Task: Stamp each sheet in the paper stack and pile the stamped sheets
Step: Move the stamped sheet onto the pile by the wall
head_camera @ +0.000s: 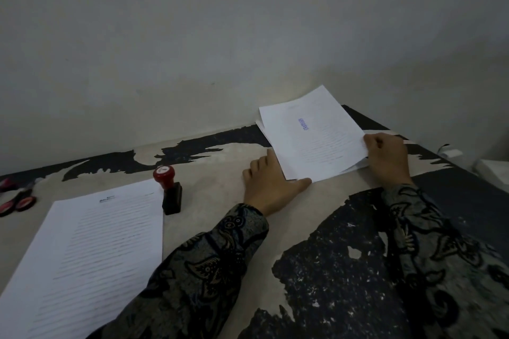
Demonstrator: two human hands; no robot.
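A: Grip? Right hand pinched the near right edge of the stamped pile; left hand lay flat, fingers spread, thumb against its left corner.

B: Advice: square edges between both hands, lightly, without smearing the blue mark. The unstamped stack lay well left, stamp upright beside it.
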